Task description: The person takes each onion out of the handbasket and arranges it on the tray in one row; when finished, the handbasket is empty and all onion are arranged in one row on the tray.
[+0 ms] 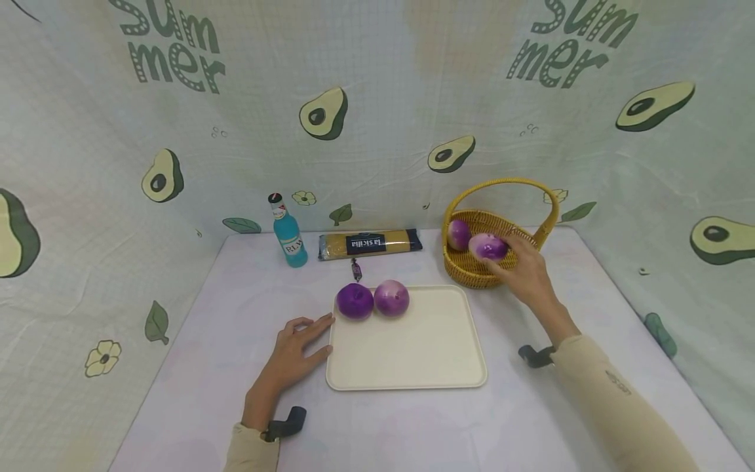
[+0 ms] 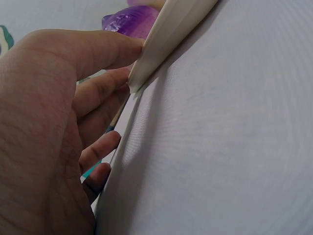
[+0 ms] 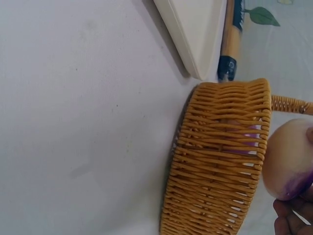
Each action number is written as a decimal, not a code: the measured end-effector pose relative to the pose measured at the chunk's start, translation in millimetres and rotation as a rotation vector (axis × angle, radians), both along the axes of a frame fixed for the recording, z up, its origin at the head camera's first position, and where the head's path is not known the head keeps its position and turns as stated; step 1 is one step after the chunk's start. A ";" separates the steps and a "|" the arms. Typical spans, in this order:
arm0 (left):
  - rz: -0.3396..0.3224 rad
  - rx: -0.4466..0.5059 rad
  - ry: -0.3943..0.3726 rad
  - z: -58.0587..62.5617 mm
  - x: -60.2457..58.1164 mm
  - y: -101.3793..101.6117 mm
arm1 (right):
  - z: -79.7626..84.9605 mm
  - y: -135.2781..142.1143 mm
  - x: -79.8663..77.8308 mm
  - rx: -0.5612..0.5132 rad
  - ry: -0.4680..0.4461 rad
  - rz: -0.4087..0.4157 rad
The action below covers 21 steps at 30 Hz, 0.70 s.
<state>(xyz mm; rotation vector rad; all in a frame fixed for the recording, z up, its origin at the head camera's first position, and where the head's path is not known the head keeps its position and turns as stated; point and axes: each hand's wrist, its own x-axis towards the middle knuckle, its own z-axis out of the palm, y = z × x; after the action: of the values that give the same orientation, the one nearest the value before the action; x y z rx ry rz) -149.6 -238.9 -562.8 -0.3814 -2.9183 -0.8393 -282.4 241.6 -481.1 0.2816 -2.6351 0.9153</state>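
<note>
My right hand (image 1: 525, 272) holds a purple-and-white onion (image 1: 488, 247) between thumb and fingers over the wicker basket (image 1: 472, 278). In the right wrist view, this onion (image 3: 287, 159) is beside the basket's rim, with some fingers (image 3: 293, 218) against it. Another onion (image 1: 458, 235) lies inside the basket's left part. My left hand (image 1: 295, 354) rests at the left edge of the cream tray (image 1: 413, 354), thumb and fingertips touching its rim; the left wrist view shows the thumb (image 2: 112, 49) against that rim. A dark purple onion (image 1: 354, 301) and a paler one (image 1: 392, 298) sit side by side in the tray's far left corner.
Behind the tray lie a pasta packet (image 1: 370, 244) and a small wrapped candy (image 1: 356, 270). A blue bottle (image 1: 289, 236) stands at the back left. The basket's tall arched handle (image 1: 501, 182) rises above its opening. A printed cloth (image 1: 377, 131) hangs behind the table.
</note>
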 end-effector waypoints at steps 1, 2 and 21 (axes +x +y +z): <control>-0.001 0.001 0.003 -0.3 -0.2 -0.2 | -0.2 -0.7 0.7 0.002 0.007 0.001; -0.001 0.001 0.005 -0.4 -0.2 -0.2 | -0.5 -1.4 1.3 0.003 0.014 0.003; 0.001 -0.006 -0.005 -4.1 -0.6 -1.6 | 2.4 -15.8 18.9 -0.007 0.044 0.038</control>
<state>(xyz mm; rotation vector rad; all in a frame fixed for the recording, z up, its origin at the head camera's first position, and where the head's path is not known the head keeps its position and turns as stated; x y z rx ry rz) -150.2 -240.5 -566.8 -0.3788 -2.9257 -0.8328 -263.5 225.8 -478.7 0.3469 -2.5944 0.9201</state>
